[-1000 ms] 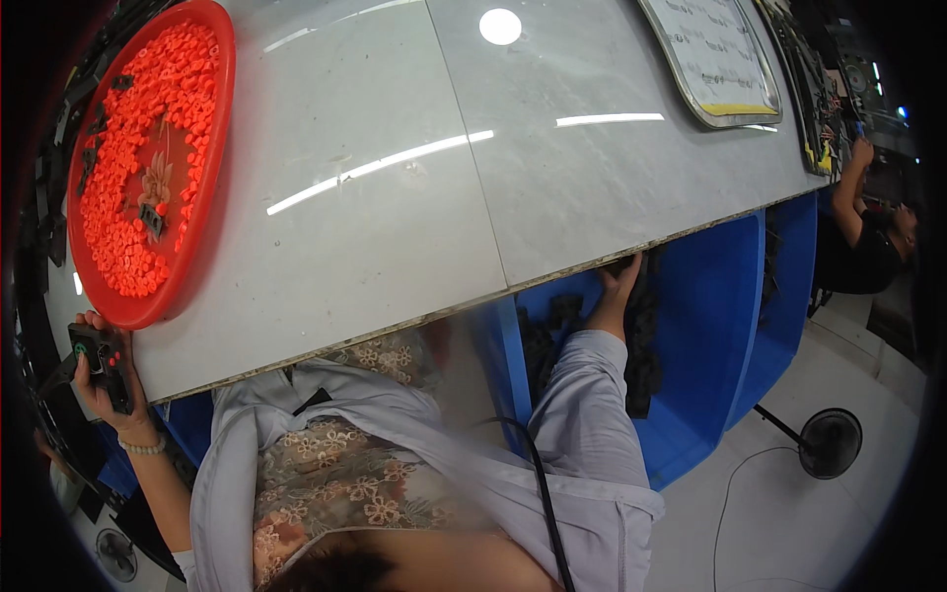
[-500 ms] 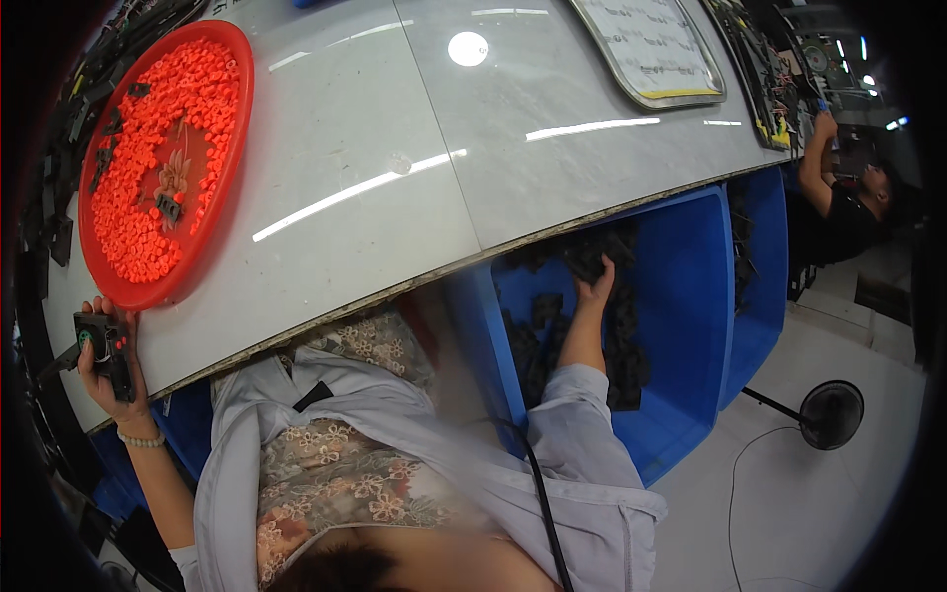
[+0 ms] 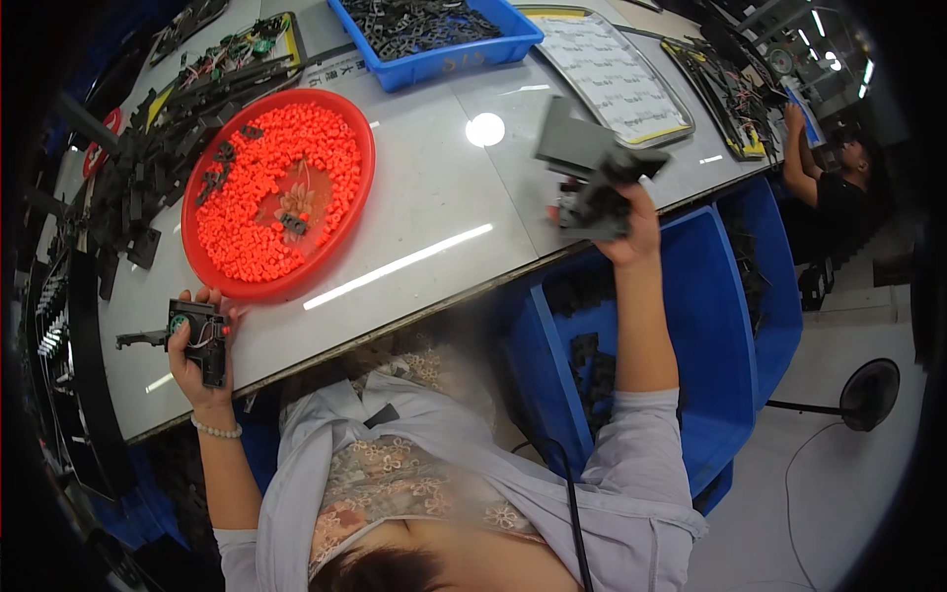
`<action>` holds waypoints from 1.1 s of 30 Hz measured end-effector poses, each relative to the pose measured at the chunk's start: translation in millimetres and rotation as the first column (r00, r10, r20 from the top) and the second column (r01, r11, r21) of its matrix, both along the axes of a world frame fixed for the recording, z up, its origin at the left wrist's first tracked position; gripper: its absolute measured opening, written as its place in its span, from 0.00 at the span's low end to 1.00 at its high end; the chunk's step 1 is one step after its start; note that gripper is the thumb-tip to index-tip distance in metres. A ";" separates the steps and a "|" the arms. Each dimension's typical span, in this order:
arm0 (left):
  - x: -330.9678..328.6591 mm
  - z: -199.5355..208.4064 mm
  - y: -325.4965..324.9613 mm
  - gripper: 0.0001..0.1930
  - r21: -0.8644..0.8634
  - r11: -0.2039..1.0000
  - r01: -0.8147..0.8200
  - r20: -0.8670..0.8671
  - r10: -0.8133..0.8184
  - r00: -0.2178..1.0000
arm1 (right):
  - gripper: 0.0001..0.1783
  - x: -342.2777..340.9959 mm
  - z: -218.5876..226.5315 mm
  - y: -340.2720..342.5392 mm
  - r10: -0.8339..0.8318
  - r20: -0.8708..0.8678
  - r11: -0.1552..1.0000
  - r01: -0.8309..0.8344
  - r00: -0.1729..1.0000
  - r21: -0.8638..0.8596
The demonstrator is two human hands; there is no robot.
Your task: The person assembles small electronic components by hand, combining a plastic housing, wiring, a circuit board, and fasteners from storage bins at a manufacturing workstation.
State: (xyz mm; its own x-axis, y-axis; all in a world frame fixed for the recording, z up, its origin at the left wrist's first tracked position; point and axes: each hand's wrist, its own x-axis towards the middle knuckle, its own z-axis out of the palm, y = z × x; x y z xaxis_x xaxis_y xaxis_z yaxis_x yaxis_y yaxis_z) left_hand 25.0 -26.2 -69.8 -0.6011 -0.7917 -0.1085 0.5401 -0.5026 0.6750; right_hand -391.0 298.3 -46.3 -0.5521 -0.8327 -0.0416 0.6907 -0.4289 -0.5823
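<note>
My left hand (image 3: 205, 373) is closed round a dark plastic housing (image 3: 209, 345) with a green round part, wires and a small red piece on its side. A narrow dark arm sticks out of it to the left. It is held over the table's near edge, just below the red tray (image 3: 367, 178) of small orange-red plastic pieces (image 3: 258, 259). My right hand (image 3: 636, 229) is raised above the table's near right part. Its fingers are wrapped round a black plastic part (image 3: 595, 202) with a broad flat grey-black plate, slightly blurred by motion.
Below the table edge on the right stand blue bins (image 3: 705, 326) with dark parts inside. A blue crate (image 3: 444, 61) of black pieces and a metal tray with a printed sheet (image 3: 602, 69) lie at the back. Dark parts (image 3: 148, 187) pile up left. A fan (image 3: 868, 395) and another person (image 3: 838, 187) are right.
My right hand has come up out of the blue bin with a black plastic part and is now above the table. The left hand keeps the housing. The view has shifted.
</note>
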 end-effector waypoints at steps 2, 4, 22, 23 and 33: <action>-6.7 0.9 0.3 0.24 -0.008 1.000 0.021 -0.008 -0.021 1.000 | 0.20 -3.7 2.0 -41.8 0.110 0.078 0.986 -0.118 0.991 0.114; -6.4 -4.8 -4.4 0.23 -0.055 0.996 0.066 -0.003 -0.067 0.998 | 0.20 -6.8 2.3 -73.5 0.057 0.152 0.976 -0.087 0.987 0.200; -19.6 14.3 30.6 0.27 -0.202 0.950 0.238 -0.031 -0.249 0.968 | 0.32 -0.3 -186.2 192.1 -0.932 0.135 0.360 0.835 0.335 0.416; -28.3 18.3 42.1 0.28 -0.266 0.890 0.371 -0.092 -0.406 0.909 | 0.32 0.4 -209.6 212.1 -0.930 0.141 0.368 0.829 0.340 0.422; -139.2 6.3 115.2 0.28 -0.361 0.818 0.448 0.303 -0.352 0.886 | 0.67 8.1 -327.2 319.9 -0.959 0.279 0.178 0.681 -0.041 0.710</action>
